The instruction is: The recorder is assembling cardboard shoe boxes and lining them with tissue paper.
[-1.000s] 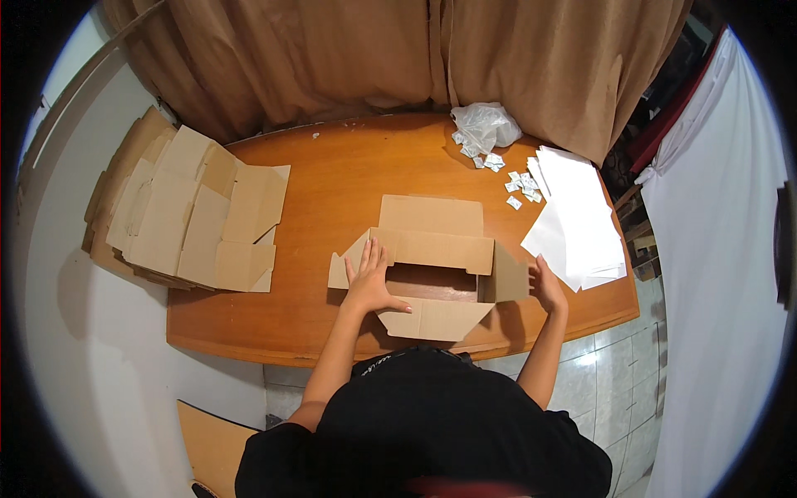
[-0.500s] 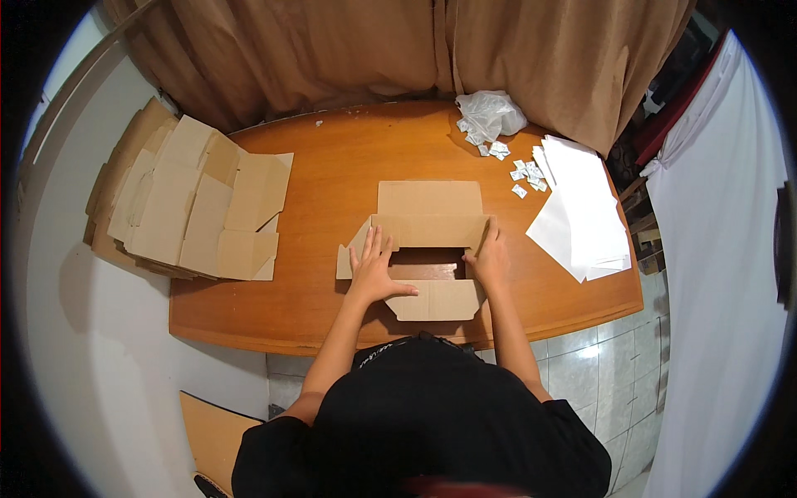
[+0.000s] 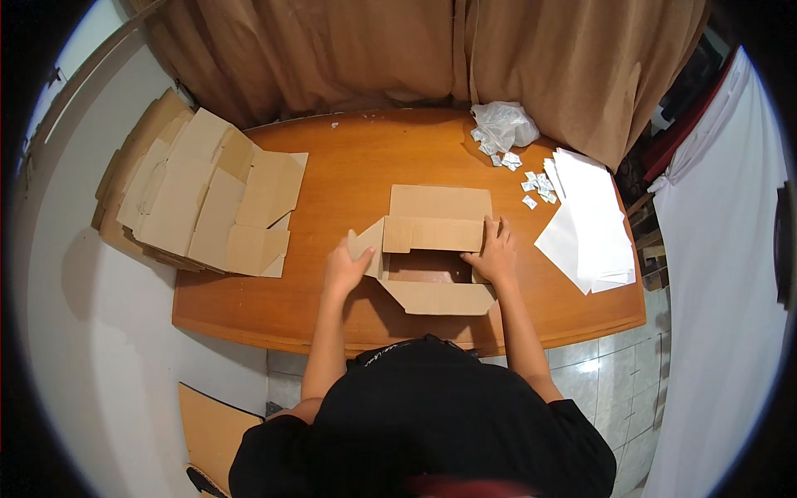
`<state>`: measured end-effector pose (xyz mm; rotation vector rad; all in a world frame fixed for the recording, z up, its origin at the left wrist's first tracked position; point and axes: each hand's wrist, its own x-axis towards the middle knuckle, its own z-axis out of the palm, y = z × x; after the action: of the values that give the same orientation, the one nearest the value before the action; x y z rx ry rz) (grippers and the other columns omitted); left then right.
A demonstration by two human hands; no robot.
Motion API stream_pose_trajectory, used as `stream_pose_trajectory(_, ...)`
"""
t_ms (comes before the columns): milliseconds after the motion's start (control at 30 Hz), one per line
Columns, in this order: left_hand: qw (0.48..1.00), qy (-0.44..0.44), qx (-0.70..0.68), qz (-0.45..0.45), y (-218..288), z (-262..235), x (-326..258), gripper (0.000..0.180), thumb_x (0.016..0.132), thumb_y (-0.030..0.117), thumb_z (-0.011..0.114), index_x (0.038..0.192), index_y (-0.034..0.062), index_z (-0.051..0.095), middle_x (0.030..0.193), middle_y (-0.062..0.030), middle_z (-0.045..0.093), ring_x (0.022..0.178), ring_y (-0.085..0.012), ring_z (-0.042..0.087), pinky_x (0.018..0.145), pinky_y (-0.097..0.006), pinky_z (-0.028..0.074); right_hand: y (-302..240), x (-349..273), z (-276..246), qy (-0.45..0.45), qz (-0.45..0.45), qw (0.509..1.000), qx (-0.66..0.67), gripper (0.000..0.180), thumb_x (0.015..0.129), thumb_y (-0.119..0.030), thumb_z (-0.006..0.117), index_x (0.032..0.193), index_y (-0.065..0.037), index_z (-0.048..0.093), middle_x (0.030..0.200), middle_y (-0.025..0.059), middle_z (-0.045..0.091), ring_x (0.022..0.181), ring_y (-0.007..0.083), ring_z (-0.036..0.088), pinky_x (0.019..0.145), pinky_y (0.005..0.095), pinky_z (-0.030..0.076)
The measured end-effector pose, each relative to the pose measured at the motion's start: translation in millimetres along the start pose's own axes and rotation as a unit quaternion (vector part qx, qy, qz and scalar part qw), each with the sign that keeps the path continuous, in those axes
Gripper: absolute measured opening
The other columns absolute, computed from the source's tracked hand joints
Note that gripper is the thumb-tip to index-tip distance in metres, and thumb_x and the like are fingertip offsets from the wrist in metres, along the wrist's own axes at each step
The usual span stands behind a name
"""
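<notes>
Tabletop [image 3: 357,162]: open cardboard box [image 3: 436,235] sits near mid front edge. Left hand [image 3: 342,270] just shifted outward off box top, thumb and fingers now pinching left flap [image 3: 365,241]; right hand [image 3: 496,256] grasps right end [image 3: 479,275], thumb inside. Work apparently moved to left side.

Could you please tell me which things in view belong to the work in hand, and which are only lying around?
In the work:
- open cardboard box
- left hand, at its left flap
- right hand, at its right side

Apparently just lying about, untouched:
- folded cardboard pile
- white sheets
- small packets
- plastic bag
</notes>
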<state>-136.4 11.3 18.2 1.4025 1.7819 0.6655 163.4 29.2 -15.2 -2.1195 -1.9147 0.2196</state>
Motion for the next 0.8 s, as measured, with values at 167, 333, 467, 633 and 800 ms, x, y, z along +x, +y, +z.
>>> stream_pose_trajectory(167, 0.952, -0.185, -0.087, 0.227, 29.5, 36.4, -8.6, 0.064, 0.079, 0.047, 0.061, 0.117, -0.0034, 0.053, 0.124, -0.0225, 0.049, 0.114, -0.0338, 0.049, 0.091, -0.034, 0.042, 2.2, -0.3, 8.7, 0.065, -0.021, 0.998, 0.011, 0.085, 0.062, -0.039, 0.075, 0.133, -0.013, 0.035, 0.136, 0.0208, 0.030, 0.117, 0.0402, 0.037, 0.084, 0.0463, 0.046)
stream_pose_trajectory(333, 0.939, -0.225, 0.108, 0.238, 14.2, 75.1, -7.8, 0.073, 0.077, 0.059, 0.053, 0.119, 0.0007, 0.053, 0.126, -0.0182, 0.049, 0.121, -0.0318, 0.043, 0.101, -0.042, 0.030, 1.5, -1.2, 11.6, 0.085, -0.025, 0.996, -0.003, 0.084, 0.063, -0.044, 0.073, 0.132, -0.012, 0.036, 0.135, 0.0203, 0.032, 0.115, 0.0397, 0.039, 0.082, 0.0459, 0.047)
stream_pose_trajectory(467, 0.929, -0.218, 0.189, 0.230, 10.7, 77.9, -5.7, 0.078, 0.069, 0.062, 0.056, 0.121, 0.0036, 0.053, 0.127, -0.0161, 0.050, 0.126, -0.0287, 0.037, 0.106, -0.044, 0.017, -8.7, -3.6, 3.1, 0.049, -0.003, 0.999, -0.016, 0.085, 0.066, -0.042, 0.073, 0.134, -0.012, 0.033, 0.137, 0.0206, 0.029, 0.116, 0.0395, 0.039, 0.087, 0.0441, 0.044)
stream_pose_trajectory(633, 0.903, -0.300, 0.199, 0.237, 11.6, 62.9, -7.9, 0.089, 0.057, 0.058, 0.070, 0.128, 0.0084, 0.046, 0.140, -0.0135, 0.034, 0.135, -0.0278, 0.019, 0.108, -0.046, 0.010, -6.3, -3.3, 2.3, 0.041, 0.004, 0.999, -0.015, 0.085, 0.065, -0.041, 0.074, 0.134, -0.012, 0.032, 0.137, 0.0210, 0.029, 0.117, 0.0389, 0.039, 0.086, 0.0447, 0.045)
stream_pose_trajectory(800, 0.868, -0.338, 0.279, 0.235, 17.1, 53.0, -23.9, 0.102, 0.047, 0.049, 0.080, 0.134, 0.0153, 0.039, 0.148, -0.0102, 0.017, 0.138, -0.0287, -0.001, 0.108, -0.052, -0.002, 0.6, -2.4, -3.3, 0.034, -0.010, 0.998, 0.055, 0.084, 0.066, -0.044, 0.072, 0.134, -0.012, 0.035, 0.138, 0.0212, 0.027, 0.118, 0.0389, 0.037, 0.089, 0.0467, 0.042)
